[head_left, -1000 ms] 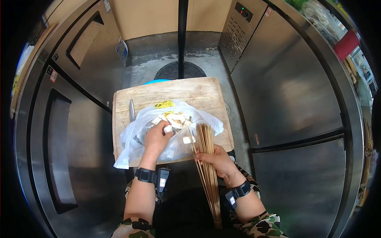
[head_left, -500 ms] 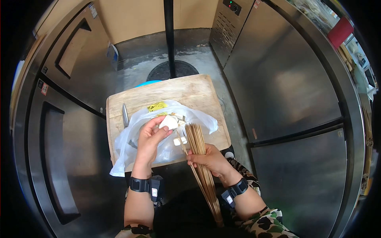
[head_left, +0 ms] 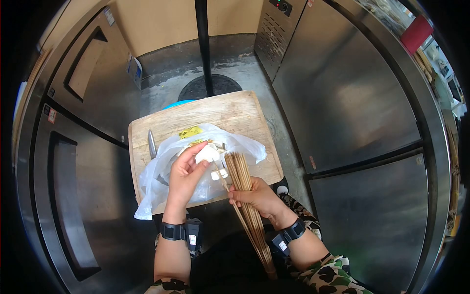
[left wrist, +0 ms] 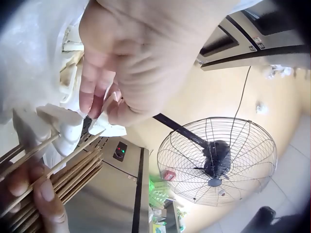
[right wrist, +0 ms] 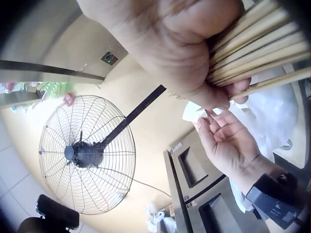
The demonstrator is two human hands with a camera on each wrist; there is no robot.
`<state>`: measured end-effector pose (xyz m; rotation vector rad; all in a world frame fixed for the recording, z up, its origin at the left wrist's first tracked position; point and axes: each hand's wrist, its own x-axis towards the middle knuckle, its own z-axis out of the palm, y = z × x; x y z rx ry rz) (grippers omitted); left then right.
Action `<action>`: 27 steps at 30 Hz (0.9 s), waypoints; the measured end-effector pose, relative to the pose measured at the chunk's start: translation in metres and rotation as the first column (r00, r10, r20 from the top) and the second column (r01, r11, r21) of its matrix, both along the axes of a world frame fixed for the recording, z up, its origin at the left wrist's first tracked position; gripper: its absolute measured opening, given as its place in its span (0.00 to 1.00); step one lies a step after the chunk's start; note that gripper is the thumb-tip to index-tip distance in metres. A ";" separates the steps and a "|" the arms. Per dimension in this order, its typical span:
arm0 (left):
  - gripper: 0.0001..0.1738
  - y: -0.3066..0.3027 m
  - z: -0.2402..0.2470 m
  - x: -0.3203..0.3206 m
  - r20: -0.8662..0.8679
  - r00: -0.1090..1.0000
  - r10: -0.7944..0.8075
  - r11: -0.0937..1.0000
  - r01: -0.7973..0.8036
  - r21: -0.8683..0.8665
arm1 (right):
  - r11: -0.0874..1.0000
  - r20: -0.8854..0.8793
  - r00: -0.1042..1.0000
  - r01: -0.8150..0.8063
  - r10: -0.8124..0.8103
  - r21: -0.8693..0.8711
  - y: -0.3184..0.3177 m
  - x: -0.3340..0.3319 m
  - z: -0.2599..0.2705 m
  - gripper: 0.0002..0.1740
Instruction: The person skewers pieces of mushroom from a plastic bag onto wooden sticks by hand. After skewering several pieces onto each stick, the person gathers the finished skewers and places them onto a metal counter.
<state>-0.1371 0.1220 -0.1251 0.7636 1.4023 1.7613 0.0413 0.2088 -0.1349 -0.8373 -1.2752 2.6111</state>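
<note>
Above the near half of the wooden cutting board (head_left: 225,108), the left hand (head_left: 185,171) pinches a thin white slice (head_left: 207,154) between thumb and fingers. A second ago that hand was down among the pale pieces in the plastic bag (head_left: 154,183) on the board; now the slice is raised clear of them, and has come right up to the tip of a single skewer (head_left: 224,183).

The right hand (head_left: 252,196), at the board's near edge, is curled round a bundle of bamboo skewers (head_left: 239,169), as before, with that one skewer set apart from the rest. Its tip overlaps the slice's edge; whether it has pierced it cannot be told. White chunks (head_left: 219,174) show beside the skewers, over the board's near part.

The knife (head_left: 152,143) lies unmoved near the board's left edge. A black pole (head_left: 203,49) stands beyond its far edge.
</note>
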 end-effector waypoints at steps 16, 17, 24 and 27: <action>0.14 -0.008 0.020 0.008 -0.527 0.847 0.061 0.998 -0.057 0.024 | 1.000 -0.032 0.999 0.001 -0.002 -0.027 -0.001 0.005 0.013 0.06; 0.13 -0.008 0.022 0.010 -0.543 0.837 0.065 0.998 -0.063 0.023 | 1.000 -0.040 0.999 0.000 -0.001 -0.026 -0.001 0.006 0.015 0.06; 0.12 -0.015 0.038 0.020 -0.588 0.804 0.088 0.995 -0.042 0.093 | 0.998 -0.106 0.993 -0.055 0.054 -0.010 -0.002 0.010 0.023 0.07; 0.13 -0.015 0.037 0.021 -0.563 0.823 0.074 0.992 -0.004 0.125 | 0.997 -0.124 0.989 -0.081 0.079 -0.008 -0.003 0.012 0.026 0.07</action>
